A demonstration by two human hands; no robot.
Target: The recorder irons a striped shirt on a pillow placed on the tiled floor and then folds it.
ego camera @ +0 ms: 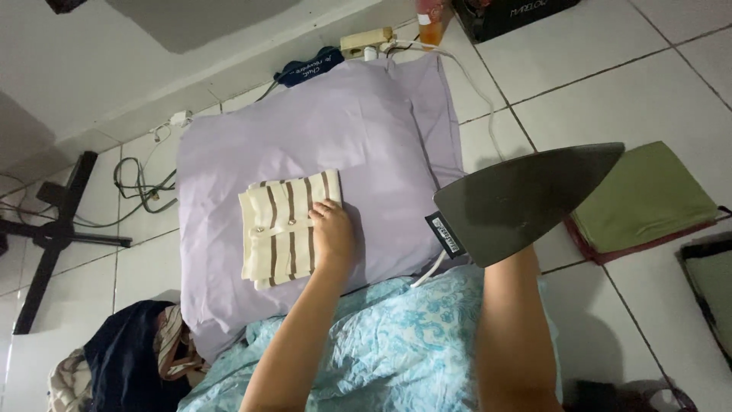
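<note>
While left hand (332, 233) rests flat on folded striped garment (286, 229) atop lilac pillow (381, 122) on floor, right-hand grip presumably closed on raised iron (522, 202) — fingers hidden, cannot tell. Seemingly between passes — next calls for clearing fingers.

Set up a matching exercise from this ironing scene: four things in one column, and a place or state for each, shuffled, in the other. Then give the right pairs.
Things:
1. striped garment
2. iron
3. green cloth
4. power strip

Places or states:
A. folded on the floor tiles, at the right
B. by the wall, beyond the lilac cushion
C. raised off the cushion, soleplate facing the camera
D. folded on the cushion, under the left hand

Pairs: 1-D, 2-C, 3-A, 4-B
</note>
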